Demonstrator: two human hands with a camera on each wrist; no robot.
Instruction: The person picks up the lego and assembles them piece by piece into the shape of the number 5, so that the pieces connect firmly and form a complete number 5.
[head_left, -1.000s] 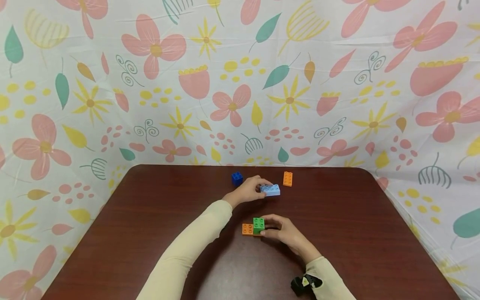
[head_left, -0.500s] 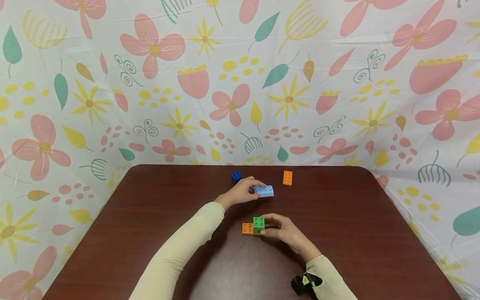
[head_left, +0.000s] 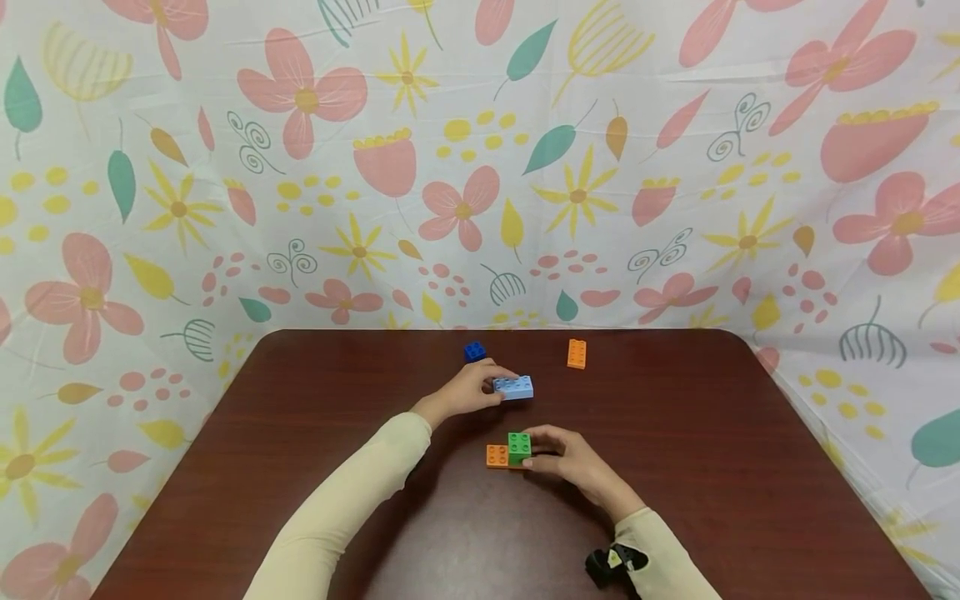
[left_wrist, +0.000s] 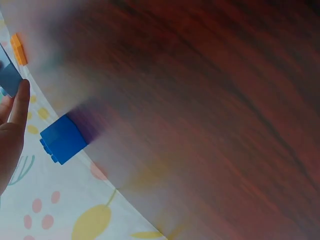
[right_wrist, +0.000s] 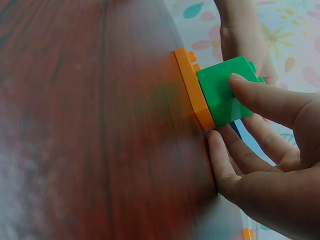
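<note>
My left hand (head_left: 463,390) grips a light blue toy building brick (head_left: 519,388) by its left end, with fingers and thumb on opposite sides. That brick is above or on the table behind the other hand; I cannot tell which. My right hand (head_left: 576,463) holds a green square brick (head_left: 519,448) that sits on the right part of a flat orange brick (head_left: 497,456). In the right wrist view, the thumb presses the side of the green brick (right_wrist: 220,92), and a fingertip is at the near end of the orange brick (right_wrist: 190,87).
A dark blue brick (head_left: 474,351) stands on the brown table (head_left: 360,358) just behind the left hand. Another flat orange brick (head_left: 577,353) lies near the back edge. Behind the table hangs a flowered cloth (head_left: 465,167). A black strap device (head_left: 615,565) is on the right wrist.
The left hand has carried the light blue brick left and slightly toward the person, away from the flat orange brick at the back. The right hand and its bricks have stayed nearly still.
</note>
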